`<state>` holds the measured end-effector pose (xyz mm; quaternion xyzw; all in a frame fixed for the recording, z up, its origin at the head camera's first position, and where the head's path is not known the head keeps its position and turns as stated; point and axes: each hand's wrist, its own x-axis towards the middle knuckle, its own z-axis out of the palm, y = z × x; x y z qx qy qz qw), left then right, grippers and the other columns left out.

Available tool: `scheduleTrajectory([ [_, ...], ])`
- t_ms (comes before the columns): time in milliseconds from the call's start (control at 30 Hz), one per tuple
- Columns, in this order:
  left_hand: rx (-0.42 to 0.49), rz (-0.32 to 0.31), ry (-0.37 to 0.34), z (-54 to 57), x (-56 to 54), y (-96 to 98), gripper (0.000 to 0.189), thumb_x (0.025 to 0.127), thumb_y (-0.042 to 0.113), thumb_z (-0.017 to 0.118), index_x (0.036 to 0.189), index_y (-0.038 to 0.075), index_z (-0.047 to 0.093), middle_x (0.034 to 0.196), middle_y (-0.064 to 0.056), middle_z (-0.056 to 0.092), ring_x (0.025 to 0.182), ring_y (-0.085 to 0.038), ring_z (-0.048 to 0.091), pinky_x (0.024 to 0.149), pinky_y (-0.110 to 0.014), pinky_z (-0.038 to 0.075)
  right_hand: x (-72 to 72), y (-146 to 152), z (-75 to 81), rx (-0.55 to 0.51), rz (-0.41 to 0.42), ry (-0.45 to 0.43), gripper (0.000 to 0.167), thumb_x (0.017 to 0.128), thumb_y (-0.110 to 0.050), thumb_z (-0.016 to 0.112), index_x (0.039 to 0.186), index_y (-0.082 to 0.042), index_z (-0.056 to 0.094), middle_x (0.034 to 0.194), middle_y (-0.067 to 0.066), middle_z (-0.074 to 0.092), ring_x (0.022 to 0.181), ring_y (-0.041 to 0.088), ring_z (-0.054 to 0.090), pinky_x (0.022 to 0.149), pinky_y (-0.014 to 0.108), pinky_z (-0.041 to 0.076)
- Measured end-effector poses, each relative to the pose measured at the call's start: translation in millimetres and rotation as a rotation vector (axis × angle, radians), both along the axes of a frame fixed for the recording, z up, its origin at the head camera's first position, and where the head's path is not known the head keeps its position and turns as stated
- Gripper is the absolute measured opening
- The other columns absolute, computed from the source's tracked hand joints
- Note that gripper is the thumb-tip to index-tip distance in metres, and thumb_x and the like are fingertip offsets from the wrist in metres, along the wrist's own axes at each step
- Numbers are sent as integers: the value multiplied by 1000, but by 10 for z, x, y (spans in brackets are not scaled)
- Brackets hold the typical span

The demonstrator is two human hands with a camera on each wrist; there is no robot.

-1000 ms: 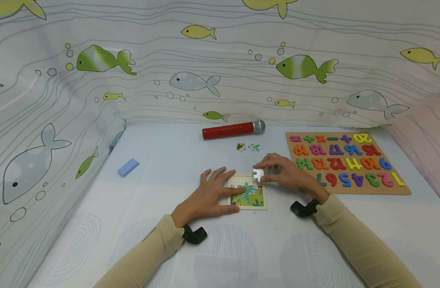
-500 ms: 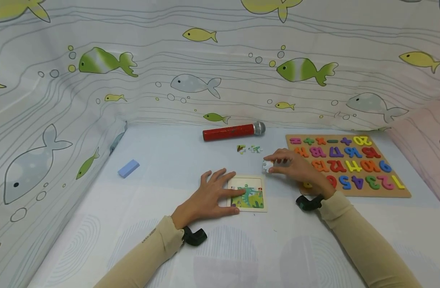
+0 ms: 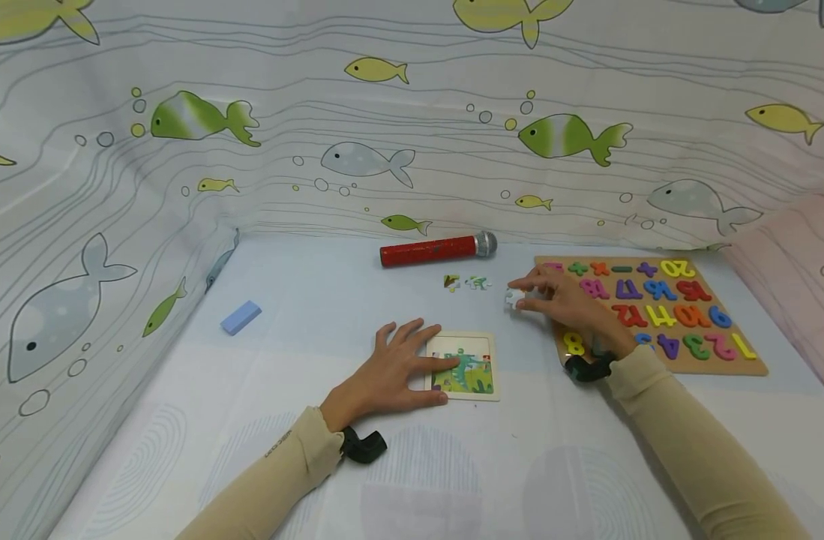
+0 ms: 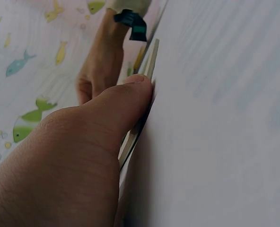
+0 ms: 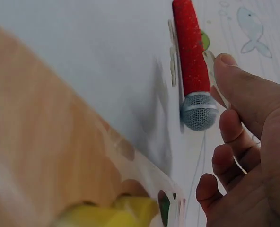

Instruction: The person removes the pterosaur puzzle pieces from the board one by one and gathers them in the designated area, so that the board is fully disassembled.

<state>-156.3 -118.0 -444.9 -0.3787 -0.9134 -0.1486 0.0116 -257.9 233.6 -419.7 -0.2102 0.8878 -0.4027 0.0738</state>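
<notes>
My left hand lies with spread fingers on a small square jigsaw board that has a cream rim and a green dinosaur picture. In the left wrist view its thumb touches the board's edge. Right of the board, my right hand pinches a jigsaw piece between thumb and fingertips, pale side showing in the head view. The piece appears edge-on in the right wrist view. Two loose jigsaw pieces, one brownish and one green and white, lie beyond the board.
A red microphone lies at the back. On the right, partly under my right forearm, is a wooden number board with colourful raised numerals. A blue block sits on the left. Fish-printed cloth walls the table.
My right hand has carried the jigsaw piece away from the board's top right corner, rightward and farther back. The left hand stays on the board.
</notes>
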Motion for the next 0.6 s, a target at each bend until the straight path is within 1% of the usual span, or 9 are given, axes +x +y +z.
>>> scheduleTrajectory([
  [100, 4, -2, 2, -2, 0, -4, 57, 91, 64, 61, 144, 43, 56, 164, -9, 36, 153, -38, 27, 115, -70, 18, -21, 22, 4, 25, 12, 49, 37, 94, -26, 75, 130, -16, 71, 104, 4, 53, 95, 20, 42, 79, 33, 37],
  [200, 3, -2, 4, 1, -3, -1, 57, 91, 64, 61, 144, 44, 56, 164, -8, 37, 153, -38, 27, 115, -70, 19, -39, 30, 32, 32, 38, 107, 36, 94, -22, 74, 129, -12, 72, 96, 4, 49, 89, 20, 43, 74, 30, 37],
  [267, 2, -3, 8, 2, -5, -1, 57, 91, 64, 61, 144, 43, 56, 164, -8, 37, 153, -38, 27, 114, -70, 19, -49, 23, 67, 32, 45, 128, 35, 95, -21, 74, 128, -10, 72, 94, 4, 49, 87, 20, 43, 71, 29, 38],
  [333, 2, -3, 11, 3, -7, -2, 57, 91, 64, 61, 144, 43, 56, 164, -9, 37, 153, -38, 27, 114, -70, 19, -71, 12, 105, 34, 45, 138, 36, 95, -20, 74, 128, -9, 71, 95, 5, 51, 86, 21, 44, 69, 28, 38],
  [367, 2, -3, 10, 3, -6, -2, 57, 91, 64, 61, 145, 43, 56, 164, -9, 37, 153, -38, 27, 114, -70, 19, -82, 5, 125, 39, 38, 129, 36, 95, -21, 74, 129, -9, 71, 97, 5, 53, 86, 20, 44, 69, 28, 38],
  [433, 1, -1, 10, 3, -4, -3, 58, 91, 64, 61, 145, 43, 55, 164, -9, 37, 153, -38, 27, 114, -70, 19, -115, -7, 157, 62, 36, 129, 37, 95, -23, 73, 129, -10, 71, 102, 5, 58, 87, 20, 44, 71, 28, 38],
  [600, -2, 5, -1, -9, 11, -2, 58, 91, 65, 59, 145, 44, 55, 165, -8, 36, 154, -37, 26, 115, -70, 18, -230, -8, 166, 117, 52, 125, 37, 96, -25, 72, 131, -12, 70, 105, 6, 61, 87, 20, 46, 74, 30, 40],
])
